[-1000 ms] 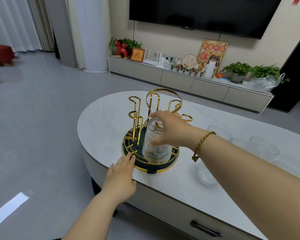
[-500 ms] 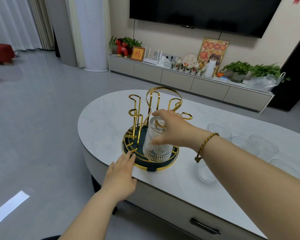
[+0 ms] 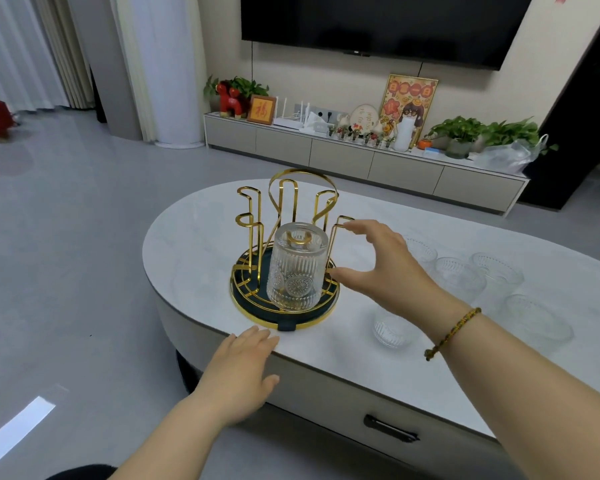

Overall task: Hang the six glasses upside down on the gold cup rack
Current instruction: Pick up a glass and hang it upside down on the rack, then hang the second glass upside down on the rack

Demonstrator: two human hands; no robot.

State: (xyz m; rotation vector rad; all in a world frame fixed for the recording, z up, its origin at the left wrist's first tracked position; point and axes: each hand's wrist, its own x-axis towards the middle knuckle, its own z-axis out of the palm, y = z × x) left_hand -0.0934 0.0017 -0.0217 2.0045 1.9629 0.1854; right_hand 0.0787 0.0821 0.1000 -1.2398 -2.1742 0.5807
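A person's view down onto a pale oval tabletop [image 3: 194, 244] in a living room; on it stands the gold cup rack [image 3: 253, 216] – tall looped wire pegs rising from a round dark tray with a gold rim.

One ribbed glass [image 3: 297, 268] hangs upside down over the front peg, mouth down near the tray, the peg's gold loop visible through its base; the other pegs are bare.

The right hand [image 3: 378, 271] is open just beside that glass, fingers spread and gripping nothing; the thumb lies close to the glass wall, though contact cannot be made out; the fingertips sit near a neighbouring peg.

The left hand [image 3: 243, 368] lies flat and open on the tabletop edge, just in front of the tray, holding nothing.

Five more glasses stand mouth-up to the right; the nearest glass [image 3: 394, 330] is close to the right wrist, the others [image 3: 459, 278] further back.

One of six seems done; the step in hand looks like leaving this glass and fetching the next. To do it well: draw the right hand away sideways, clear of the nearby peg; take the nearest glass by its wall, turn it over away from the rack, lower it straight over a free peg – and press the left hand to the tray rim so the rack does not slide.
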